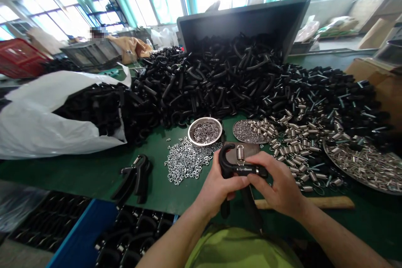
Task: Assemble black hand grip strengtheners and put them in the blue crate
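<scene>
Both hands grip a black hand exerciser (228, 160) above the table: the left hand (218, 186) curls around it, and the right hand (278, 180) pinches its far end. The hands hide much of it, and the lower handle runs down behind them. A coil spring (240, 153) shows at the top. Small white lettering looks like "GymBeam", though it is hard to read. Steel nuts (185, 161) lie to the left on the green table (78, 176), below a metal bowl (205, 131).

Black hand grip strengthener (241, 170); steel coil spring (240, 153) exposed at top.
</scene>
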`<state>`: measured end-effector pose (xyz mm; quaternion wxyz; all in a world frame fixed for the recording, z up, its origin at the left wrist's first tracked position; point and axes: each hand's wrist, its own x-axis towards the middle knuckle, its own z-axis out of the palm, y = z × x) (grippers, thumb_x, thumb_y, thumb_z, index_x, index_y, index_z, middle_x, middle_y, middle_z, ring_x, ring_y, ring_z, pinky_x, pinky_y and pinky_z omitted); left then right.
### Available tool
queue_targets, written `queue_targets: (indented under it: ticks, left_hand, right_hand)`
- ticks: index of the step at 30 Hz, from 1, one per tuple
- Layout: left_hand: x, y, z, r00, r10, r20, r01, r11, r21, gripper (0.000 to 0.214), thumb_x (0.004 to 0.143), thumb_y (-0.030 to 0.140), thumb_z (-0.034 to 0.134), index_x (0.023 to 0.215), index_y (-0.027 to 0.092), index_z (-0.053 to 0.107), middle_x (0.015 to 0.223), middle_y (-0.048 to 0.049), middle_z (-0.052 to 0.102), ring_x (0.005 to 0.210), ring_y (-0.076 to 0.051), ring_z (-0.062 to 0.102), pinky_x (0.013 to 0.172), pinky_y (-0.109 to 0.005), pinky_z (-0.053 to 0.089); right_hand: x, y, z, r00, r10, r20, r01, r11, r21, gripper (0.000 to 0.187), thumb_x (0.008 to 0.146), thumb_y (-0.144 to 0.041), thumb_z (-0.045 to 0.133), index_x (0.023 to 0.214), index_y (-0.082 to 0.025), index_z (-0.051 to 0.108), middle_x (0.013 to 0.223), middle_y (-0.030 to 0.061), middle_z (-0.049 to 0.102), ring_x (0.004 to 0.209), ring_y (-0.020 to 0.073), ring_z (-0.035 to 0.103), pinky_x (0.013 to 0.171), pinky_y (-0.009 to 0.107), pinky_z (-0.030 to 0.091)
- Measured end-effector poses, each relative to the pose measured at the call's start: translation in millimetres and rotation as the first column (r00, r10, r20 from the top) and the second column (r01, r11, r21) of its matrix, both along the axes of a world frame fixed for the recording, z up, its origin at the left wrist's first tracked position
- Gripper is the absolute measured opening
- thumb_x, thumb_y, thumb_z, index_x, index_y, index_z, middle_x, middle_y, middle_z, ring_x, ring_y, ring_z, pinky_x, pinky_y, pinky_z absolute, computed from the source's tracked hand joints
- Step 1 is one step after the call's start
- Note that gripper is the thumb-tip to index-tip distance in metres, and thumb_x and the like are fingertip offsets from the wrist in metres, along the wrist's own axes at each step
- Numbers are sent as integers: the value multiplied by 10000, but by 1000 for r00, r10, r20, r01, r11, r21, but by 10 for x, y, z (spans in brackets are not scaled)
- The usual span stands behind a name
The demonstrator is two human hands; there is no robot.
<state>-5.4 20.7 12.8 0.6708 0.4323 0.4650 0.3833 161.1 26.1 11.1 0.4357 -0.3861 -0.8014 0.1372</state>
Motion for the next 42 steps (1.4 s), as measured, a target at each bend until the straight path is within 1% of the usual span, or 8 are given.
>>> queue_targets:
  ticks: [4, 9, 17, 22, 27, 32, 36, 42]
  left_hand:
    - [-21, -5, -1, 989, 94, -112, -69, 976, 207, 883, 624, 231, 738, 1339, 310, 226, 980, -12, 586, 663, -110, 570, 573, -228, 491]
    - [-21, -39, -36, 945, 98, -313, 29, 926, 378, 860, 643, 166, 702, 1359, 300, 244, 1087, -31, 602, 896, -186, 617, 802, -327, 513]
    - [47, -114, -176, 939, 124, -322, 12, 921, 388, 824, 649, 155, 681, 1340, 279, 251, 1070, -20, 610, 861, -164, 624, 772, -291, 516]
    - [3, -173, -235, 930, 101, -353, 90, 870, 484, 798, 609, 119, 678, 1297, 264, 300, 1154, -44, 567, 947, -184, 600, 808, -293, 491]
    - [14, 111, -341, 938, 45, -342, 88, 927, 364, 803, 613, 202, 721, 1294, 248, 300, 1144, -52, 563, 949, -191, 588, 804, -304, 481]
    - [23, 577, -704, 916, 44, -399, 65, 964, 257, 741, 640, 246, 711, 1292, 207, 362, 1073, -52, 598, 874, -183, 598, 789, -327, 476]
    - [-71, 691, -888, 753, 180, -633, 134, 900, 415, 566, 650, 326, 715, 1158, 150, 541, 1075, -94, 592, 1013, -242, 541, 895, -370, 419]
    - [-479, 1079, -750, 398, 439, -805, 253, 791, 557, 197, 828, 255, 526, 950, 173, 657, 966, -85, 612, 984, -216, 536, 886, -338, 410]
  right_hand:
    - [55, -12, -170, 988, -129, -90, 102, 961, -257, 178, 898, -321, 440, 990, -207, 541, 754, 23, 647, 688, 161, 628, 609, 262, 465]
    - [23, 93, -196, 979, 29, -201, -170, 660, -732, 352, 875, -490, 441, 1002, -177, 543, 689, 1, 610, 626, 148, 590, 527, 244, 431]
    - [-168, 64, 104, 980, -11, 199, 113, 850, -514, 240, 894, -365, 447, 780, -172, 535, 737, 31, 604, 672, 158, 550, 589, 273, 369]
    - [-142, -10, 152, 878, 113, 465, 50, 945, -324, 266, 919, -257, 353, 884, -154, 596, 788, 75, 614, 631, 160, 551, 533, 267, 313]
    - [-128, 309, -80, 894, 141, 425, 47, 914, -403, 313, 930, -322, 338, 944, -151, 601, 846, 73, 652, 730, 167, 591, 602, 261, 375]
    - [-184, 806, -525, 826, 35, 562, 285, 835, -470, 372, 927, -393, 351, 909, -141, 624, 862, 82, 678, 787, 178, 624, 662, 251, 399]
    - [-156, 931, -589, 760, -11, 650, 340, 859, -382, 336, 898, -386, 425, 887, -133, 646, 867, 128, 674, 834, 238, 623, 700, 308, 406]
    - [-458, 1264, -368, 732, 16, 681, 233, 933, -273, 223, 896, -284, 458, 940, -216, 665, 996, 71, 650, 1030, 207, 528, 827, 295, 399]
